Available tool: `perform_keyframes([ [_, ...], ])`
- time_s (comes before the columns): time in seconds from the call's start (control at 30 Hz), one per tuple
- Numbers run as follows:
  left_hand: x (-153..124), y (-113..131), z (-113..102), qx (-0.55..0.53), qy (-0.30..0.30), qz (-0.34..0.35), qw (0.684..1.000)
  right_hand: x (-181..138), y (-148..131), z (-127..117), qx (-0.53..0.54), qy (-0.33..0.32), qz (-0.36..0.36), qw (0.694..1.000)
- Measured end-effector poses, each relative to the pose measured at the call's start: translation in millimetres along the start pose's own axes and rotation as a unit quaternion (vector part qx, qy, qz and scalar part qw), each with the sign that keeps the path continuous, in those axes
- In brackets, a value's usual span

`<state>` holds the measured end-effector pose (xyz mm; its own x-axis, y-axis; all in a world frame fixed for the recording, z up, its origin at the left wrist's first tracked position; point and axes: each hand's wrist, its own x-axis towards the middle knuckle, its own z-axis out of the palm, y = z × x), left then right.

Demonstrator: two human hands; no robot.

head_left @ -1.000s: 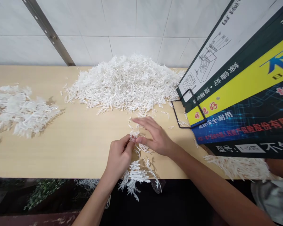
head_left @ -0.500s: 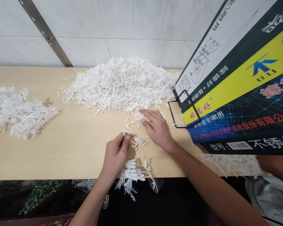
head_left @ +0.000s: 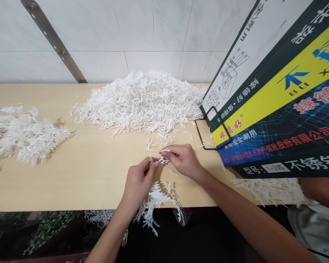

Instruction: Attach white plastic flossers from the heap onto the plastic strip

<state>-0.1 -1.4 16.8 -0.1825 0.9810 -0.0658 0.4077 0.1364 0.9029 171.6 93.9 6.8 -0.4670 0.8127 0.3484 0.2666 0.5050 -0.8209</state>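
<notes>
Thin white branched plastic sprigs are at my hands, over the front middle of the wooden table. My left hand is closed in a pinch on the end of a small white sprig. Thumb and fingers of my right hand pinch the same area from the right, with white prongs showing between them. The fingertips of both hands nearly meet. Below my left wrist, a bunch of white sprigs hangs over the table's front edge. Behind the hands lies a large pile of small white pieces, with a few stray ones nearer.
Another heap of white sprigs lies at the left. A tall printed box stands at the right, a black wire frame at its corner. Past it are more sprigs and another person's arm. A tiled wall stands behind.
My right hand has moved from the pile's front edge back toward my left hand and closed on the sprig. Loose sprigs beside my left hand are now at the right fingers.
</notes>
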Motion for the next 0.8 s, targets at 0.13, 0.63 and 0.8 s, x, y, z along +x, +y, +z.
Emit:
perform_keyframes([
  [0.13, -1.4, 1.5, 1.4, 0.031, -0.008, 0.022, 0.999, 2.3, 7.5, -3.6, 0.093, 0.134, 0.096, 0.982],
  [0.63, -2.2, -1.4, 2.5, 0.034, 0.016, 0.027, 0.999, 7.4, -5.2, -5.3, 0.016, -0.045, 0.037, 0.998],
  [0.8, 3.0, 1.9, 7.9, 0.047, -0.011, 0.057, 0.997, 7.9, 4.9, -4.8, 0.127, 0.099, 0.127, 0.979],
])
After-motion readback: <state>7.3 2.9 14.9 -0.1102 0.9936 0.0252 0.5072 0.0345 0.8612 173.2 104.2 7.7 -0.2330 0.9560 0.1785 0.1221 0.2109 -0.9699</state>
